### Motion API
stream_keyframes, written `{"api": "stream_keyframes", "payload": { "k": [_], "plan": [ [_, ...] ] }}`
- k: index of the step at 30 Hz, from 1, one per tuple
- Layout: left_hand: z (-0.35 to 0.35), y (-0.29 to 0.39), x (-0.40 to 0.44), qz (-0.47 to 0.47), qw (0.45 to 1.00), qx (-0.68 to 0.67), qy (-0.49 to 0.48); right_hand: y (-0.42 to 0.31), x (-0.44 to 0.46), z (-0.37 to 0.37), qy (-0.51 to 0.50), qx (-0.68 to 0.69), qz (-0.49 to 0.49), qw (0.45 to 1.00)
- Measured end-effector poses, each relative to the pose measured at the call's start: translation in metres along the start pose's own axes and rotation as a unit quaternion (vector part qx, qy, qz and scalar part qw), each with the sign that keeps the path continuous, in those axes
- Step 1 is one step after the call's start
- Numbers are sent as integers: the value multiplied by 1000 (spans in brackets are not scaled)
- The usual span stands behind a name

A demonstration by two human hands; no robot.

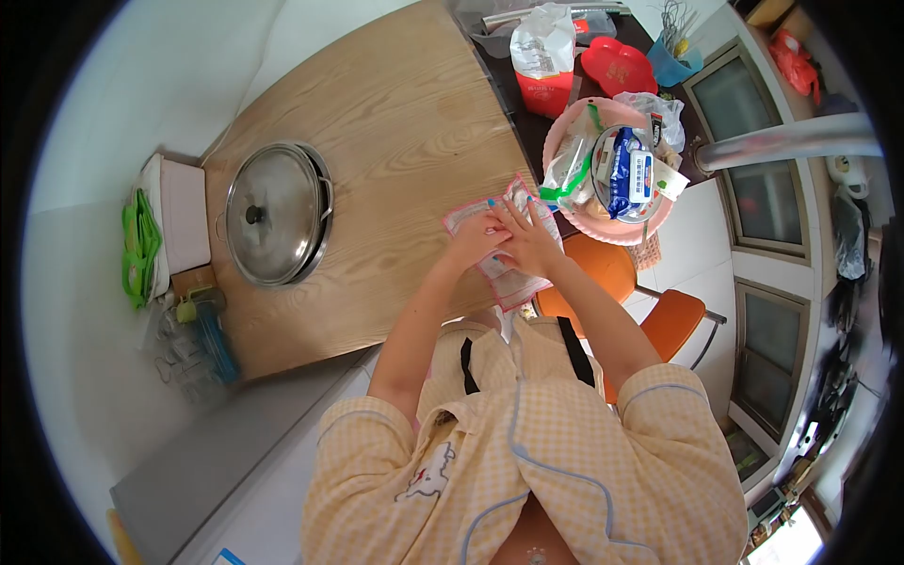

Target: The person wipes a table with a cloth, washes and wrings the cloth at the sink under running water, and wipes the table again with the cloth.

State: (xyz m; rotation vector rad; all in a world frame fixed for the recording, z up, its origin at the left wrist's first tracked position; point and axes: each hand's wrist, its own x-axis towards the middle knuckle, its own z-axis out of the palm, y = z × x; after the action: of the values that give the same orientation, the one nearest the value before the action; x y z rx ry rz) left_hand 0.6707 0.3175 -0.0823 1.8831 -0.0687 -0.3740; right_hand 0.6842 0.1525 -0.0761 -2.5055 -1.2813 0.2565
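Note:
A thin cloth (513, 288) with a pink border and a pale printed pattern lies at the right edge of the wooden table, partly under both hands. My left hand (476, 239) is closed, its fingers bent together at the cloth beside my right hand. Stretched across the cloth, my right hand (533, 243) has its fingers spread, with blue nails showing. The two hands touch or overlap in the middle, so some fingertips are hidden.
On the wooden table (405, 122) stands a large lidded steel pan (268, 215). A pink tray (603, 229) with a blue wipes pack (621, 174) and bags sits right of the cloth. Orange chairs (678, 325) stand below it. A pale bin (179, 212) is at the left.

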Motion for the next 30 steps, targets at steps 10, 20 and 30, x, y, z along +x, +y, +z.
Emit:
{"api": "stream_keyframes", "payload": {
  "k": [10,20,30],
  "plan": [
    [28,-29,-61,-64,985,-80,141,-22,-55,-6,0,5,-16,1000],
    [52,-17,-184,-210,958,47,189,-39,-102,37,5,-19,-14,1000],
    [62,-41,-223,-259,942,120,174,-57,-104,63,-99,-61,25,993]
  ]
}}
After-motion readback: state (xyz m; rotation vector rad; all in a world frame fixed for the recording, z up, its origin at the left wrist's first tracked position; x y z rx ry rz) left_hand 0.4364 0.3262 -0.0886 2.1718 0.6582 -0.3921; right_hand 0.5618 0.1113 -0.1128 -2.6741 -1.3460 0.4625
